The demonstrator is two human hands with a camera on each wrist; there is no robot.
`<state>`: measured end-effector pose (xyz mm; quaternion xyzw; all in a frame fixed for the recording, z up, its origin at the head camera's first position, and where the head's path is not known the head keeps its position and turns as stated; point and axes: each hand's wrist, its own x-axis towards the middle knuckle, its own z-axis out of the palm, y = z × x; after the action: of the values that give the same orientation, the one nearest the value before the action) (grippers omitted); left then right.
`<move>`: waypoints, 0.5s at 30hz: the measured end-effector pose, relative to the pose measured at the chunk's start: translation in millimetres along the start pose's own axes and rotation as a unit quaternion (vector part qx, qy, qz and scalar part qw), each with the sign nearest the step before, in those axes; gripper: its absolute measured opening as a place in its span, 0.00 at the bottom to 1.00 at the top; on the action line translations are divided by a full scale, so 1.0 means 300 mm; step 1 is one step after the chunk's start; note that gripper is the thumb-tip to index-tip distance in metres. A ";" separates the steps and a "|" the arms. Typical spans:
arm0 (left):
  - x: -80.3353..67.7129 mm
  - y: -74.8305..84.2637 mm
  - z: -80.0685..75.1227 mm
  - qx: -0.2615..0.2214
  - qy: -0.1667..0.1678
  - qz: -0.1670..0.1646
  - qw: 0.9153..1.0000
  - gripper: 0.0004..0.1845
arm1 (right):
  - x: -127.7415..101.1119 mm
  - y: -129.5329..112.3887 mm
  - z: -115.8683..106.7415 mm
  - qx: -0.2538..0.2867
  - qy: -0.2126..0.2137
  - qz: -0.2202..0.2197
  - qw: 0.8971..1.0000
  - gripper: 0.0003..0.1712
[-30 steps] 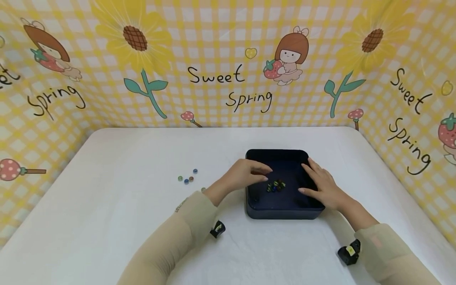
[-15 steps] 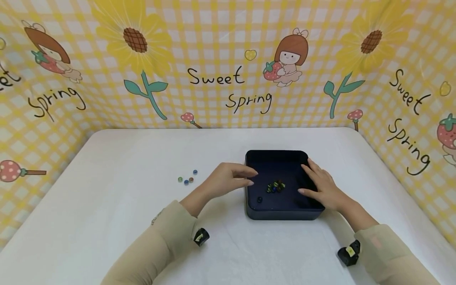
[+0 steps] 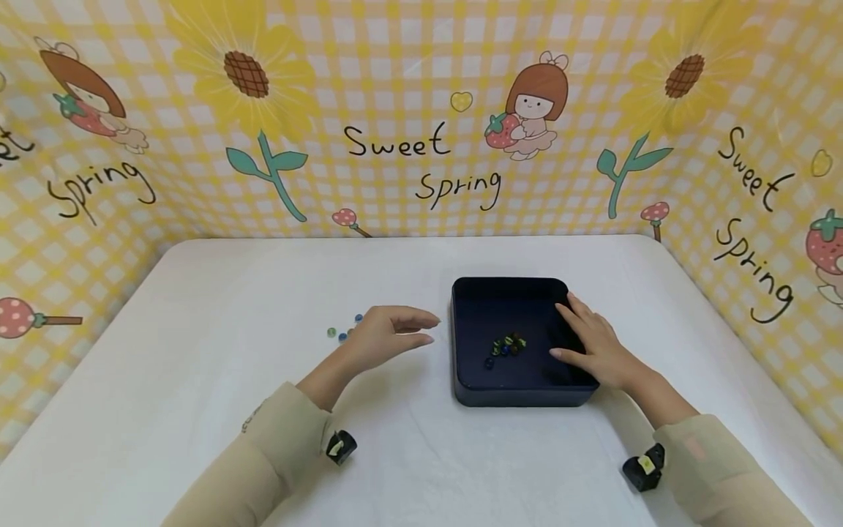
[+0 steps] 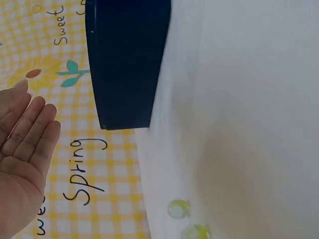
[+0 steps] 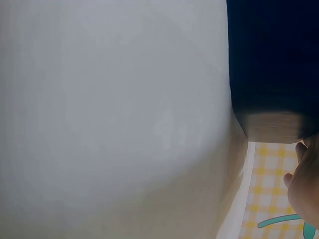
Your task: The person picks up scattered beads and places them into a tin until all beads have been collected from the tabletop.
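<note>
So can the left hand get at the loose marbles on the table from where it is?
Probably yes. The left hand is open and holds nothing, and the loose marbles lie right beside it on the white table, with nothing between.

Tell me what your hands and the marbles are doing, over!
Left hand open, empty, above white table near loose glass marbles. Right hand open, resting on dark blue square tray. Marble cluster inside tray. Nothing in the way.

White desk (image 5: 109, 114) fills most of frame. Dark blue tray (image 5: 271, 64) occupies upper right; outer wall and rounded corner visible, lower edge lit pale. Right hand (image 5: 305, 186) at right edge, fingertips just below tray corner; contact unclear. Yellow checked backdrop (image 5: 266, 199) with teal print at lower right.
</note>
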<state>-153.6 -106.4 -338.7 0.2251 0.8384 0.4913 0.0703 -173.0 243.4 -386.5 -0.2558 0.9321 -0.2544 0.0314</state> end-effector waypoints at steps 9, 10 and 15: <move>-0.054 -0.066 -0.035 -0.003 0.010 -0.024 1.000 0.16 | 0.000 0.002 0.000 0.003 0.001 0.000 1.000 0.43; -0.060 -0.073 -0.040 -0.004 0.011 -0.030 0.999 0.17 | 0.000 0.002 0.000 0.004 0.001 -0.001 1.000 0.43; -0.087 -0.111 -0.062 0.015 0.011 -0.049 0.999 0.17 | 0.000 0.003 0.001 0.005 0.002 -0.002 1.000 0.43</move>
<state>-147.0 -146.7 -360.4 0.1795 0.8565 0.4769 0.0817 -173.3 244.0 -387.1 -0.2574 0.9303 -0.2596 0.0305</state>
